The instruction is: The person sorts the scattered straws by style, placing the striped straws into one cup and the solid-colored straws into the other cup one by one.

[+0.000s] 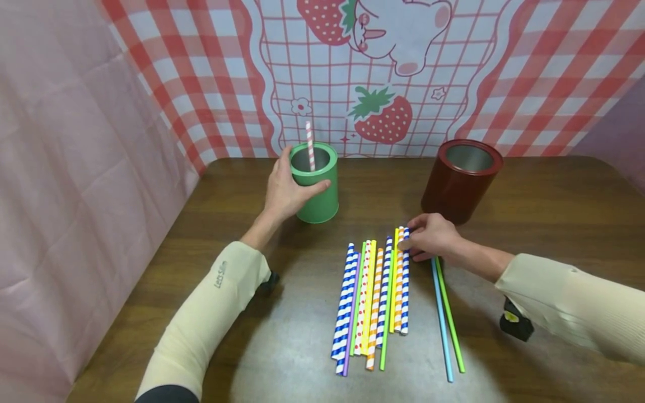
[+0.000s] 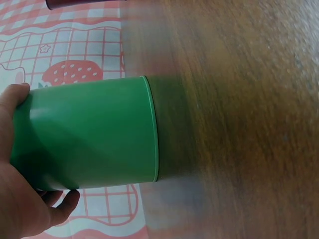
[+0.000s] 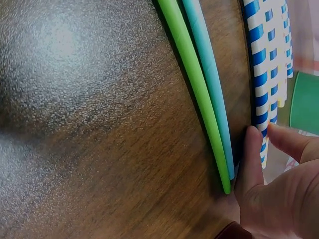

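Observation:
My left hand (image 1: 287, 187) grips the green can (image 1: 322, 196) near its rim, fingers behind and thumb across the front. A pink-and-white striped straw (image 1: 309, 145) stands in that can. The left wrist view shows the can's green side (image 2: 89, 134) with fingers around its upper end. My right hand (image 1: 434, 238) pinches the far end of a blue-and-white striped paper straw (image 1: 405, 291) at the right edge of a row of straws; the right wrist view has thumb and finger on either side of the straw (image 3: 259, 64). Its other fingers are partly hidden.
Left of that straw lie several striped, dotted and plain straws, such as an orange-striped one (image 1: 375, 313) and a purple one (image 1: 350, 330). A blue straw (image 1: 442, 324) and a green straw (image 1: 450, 319) lie apart at right. A dark red can (image 1: 456, 190) stands behind the right hand.

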